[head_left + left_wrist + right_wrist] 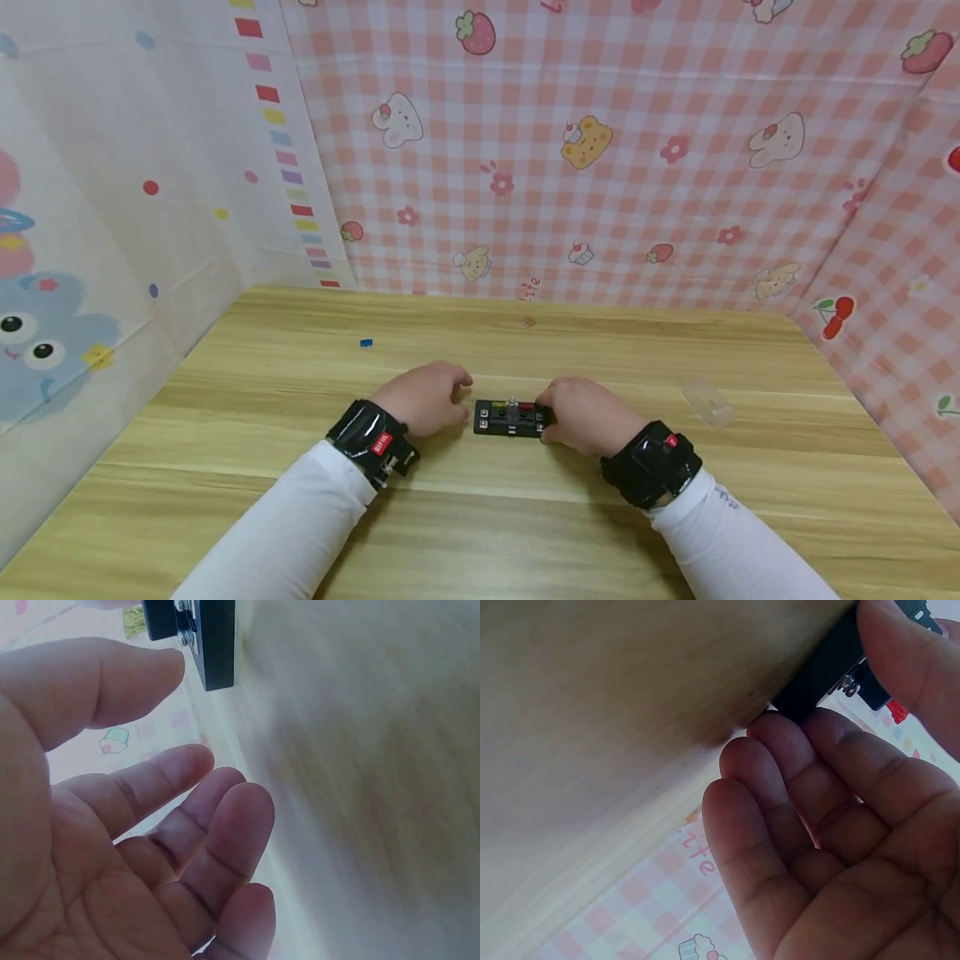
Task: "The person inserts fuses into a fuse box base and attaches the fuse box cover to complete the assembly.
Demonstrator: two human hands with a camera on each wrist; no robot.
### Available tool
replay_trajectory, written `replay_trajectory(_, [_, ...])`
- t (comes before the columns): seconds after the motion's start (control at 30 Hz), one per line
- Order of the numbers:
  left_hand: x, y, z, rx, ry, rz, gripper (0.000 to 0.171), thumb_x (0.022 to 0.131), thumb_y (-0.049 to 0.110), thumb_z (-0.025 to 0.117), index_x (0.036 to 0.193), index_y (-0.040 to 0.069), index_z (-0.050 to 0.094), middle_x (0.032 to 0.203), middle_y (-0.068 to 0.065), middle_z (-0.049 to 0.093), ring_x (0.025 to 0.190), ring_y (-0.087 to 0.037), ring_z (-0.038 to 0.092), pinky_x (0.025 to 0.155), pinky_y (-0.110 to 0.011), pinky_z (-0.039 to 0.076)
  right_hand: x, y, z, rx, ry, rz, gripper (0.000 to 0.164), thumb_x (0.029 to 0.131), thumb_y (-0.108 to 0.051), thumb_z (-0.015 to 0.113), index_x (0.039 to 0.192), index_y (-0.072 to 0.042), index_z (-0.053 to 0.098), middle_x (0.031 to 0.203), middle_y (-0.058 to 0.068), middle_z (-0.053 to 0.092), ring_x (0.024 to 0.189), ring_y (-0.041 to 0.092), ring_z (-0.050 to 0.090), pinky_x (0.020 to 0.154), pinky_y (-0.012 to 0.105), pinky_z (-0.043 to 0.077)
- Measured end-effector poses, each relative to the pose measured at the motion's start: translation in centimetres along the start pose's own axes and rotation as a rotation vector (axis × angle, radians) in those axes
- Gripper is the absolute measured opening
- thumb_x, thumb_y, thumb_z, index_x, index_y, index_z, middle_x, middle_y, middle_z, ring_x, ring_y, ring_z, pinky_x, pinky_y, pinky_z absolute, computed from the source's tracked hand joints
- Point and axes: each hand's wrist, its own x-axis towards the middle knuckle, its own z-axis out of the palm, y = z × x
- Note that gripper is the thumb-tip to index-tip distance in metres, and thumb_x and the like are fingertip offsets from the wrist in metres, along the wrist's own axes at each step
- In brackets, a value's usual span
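Observation:
A black rectangular terminal board (495,427) lies on the wooden table, with metal screw terminals at its ends, yellow and red labels, and a small clear upright part in the middle. My right hand (585,414) pinches its right end between thumb and fingers; the right wrist view shows the black base (821,679) between them. Just off the left end is my left hand (422,402), its fingers relaxed and apart, holding nothing. In the left wrist view, the board's end (218,652) appears close to the left thumb (135,679).
A small blue piece (366,343) lies at the back left of the table (480,517). To the right of my right hand is a clear plastic piece (708,404). A tiny orange-brown piece (529,322) sits near the checked cloth wall (525,200).

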Motion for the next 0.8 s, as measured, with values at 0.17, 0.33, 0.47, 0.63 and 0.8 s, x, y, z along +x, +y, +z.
replay_trajectory(0.17, [0.2,-0.3,0.0,0.011,0.021,0.004,0.049,0.099,0.032,0.072,0.142,0.010,0.063,0.135,-0.011,0.069,0.123,-0.028,0.065,0.109,-0.048,0.050,0.1,0.1,0.1,0.010,-0.001,0.007,0.034,0.088,-0.021,0.086,0.117,-0.004,0.078,0.107,0.006,0.074,0.093,0.017,0.063,0.095,0.044,0.056])
replay_trajectory(0.33, [0.4,-0.6,0.0,0.016,0.035,0.000,0.050,0.100,0.033,0.070,0.144,0.010,0.061,0.135,-0.011,0.068,0.120,-0.026,0.065,0.107,-0.047,0.052,0.1,0.2,0.2,0.004,0.004,0.002,0.034,0.088,-0.021,0.086,0.117,-0.004,0.078,0.107,0.006,0.075,0.093,0.017,0.063,0.094,0.044,0.056])
replay_trajectory(0.47, [0.4,-1.1,-0.4,0.009,0.068,-0.017,0.051,0.100,0.032,0.070,0.145,0.009,0.060,0.136,-0.013,0.067,0.121,-0.029,0.066,0.105,-0.049,0.053,0.1,0.2,0.2,-0.002,0.009,-0.002,0.033,0.088,-0.020,0.087,0.115,-0.004,0.078,0.105,0.005,0.075,0.091,0.017,0.063,0.094,0.044,0.056])
replay_trajectory(0.63, [0.5,-2.1,-0.9,0.039,0.134,-0.055,0.052,0.101,0.031,0.070,0.145,0.007,0.060,0.143,-0.015,0.064,0.129,-0.034,0.063,0.109,-0.051,0.051,0.1,0.1,0.2,-0.001,0.004,-0.006,0.033,0.088,-0.020,0.086,0.116,-0.004,0.078,0.105,0.006,0.075,0.091,0.017,0.063,0.093,0.044,0.056])
replay_trajectory(0.8, [0.6,-3.6,-1.6,0.080,0.180,-0.110,0.051,0.102,0.031,0.068,0.145,0.005,0.060,0.148,-0.020,0.060,0.137,-0.039,0.058,0.113,-0.055,0.047,0.1,0.0,0.2,0.006,0.001,0.005,0.035,0.088,-0.021,0.086,0.118,-0.004,0.078,0.108,0.007,0.075,0.094,0.018,0.063,0.096,0.045,0.056])
